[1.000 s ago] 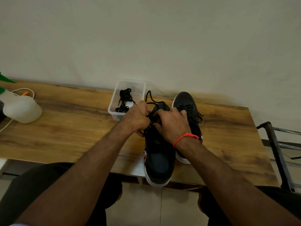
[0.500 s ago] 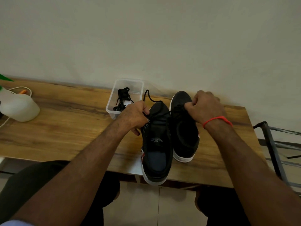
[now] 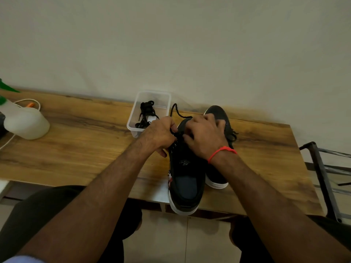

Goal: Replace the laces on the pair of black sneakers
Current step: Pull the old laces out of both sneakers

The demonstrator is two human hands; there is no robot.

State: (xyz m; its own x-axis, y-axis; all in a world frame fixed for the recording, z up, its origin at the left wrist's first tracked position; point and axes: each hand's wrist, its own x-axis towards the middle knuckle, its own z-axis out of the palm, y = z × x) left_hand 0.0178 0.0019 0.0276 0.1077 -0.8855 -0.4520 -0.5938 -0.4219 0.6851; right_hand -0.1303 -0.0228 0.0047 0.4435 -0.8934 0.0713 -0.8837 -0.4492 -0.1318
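Two black sneakers with white soles stand side by side on the wooden table (image 3: 76, 149). The near sneaker (image 3: 187, 179) has its heel hanging over the table's front edge. My left hand (image 3: 159, 134) pinches its black lace (image 3: 175, 111), whose free end curls upward. My right hand (image 3: 205, 137), with a red wrist band, grips the same lace at the eyelets. The far sneaker (image 3: 220, 114) lies behind my right hand, its laces bunched at the right side. A clear plastic box (image 3: 152, 97) holds another black lace (image 3: 147, 113).
A white spray bottle (image 3: 26, 122) with a green top lies at the table's left end beside a white cord. A black metal frame (image 3: 321, 175) stands to the right of the table. The wall runs close behind the table.
My right hand, which had pulled away to the right over the far sneaker half a second ago, has come back to the near sneaker's eyelets. My left hand has stayed on the lace.
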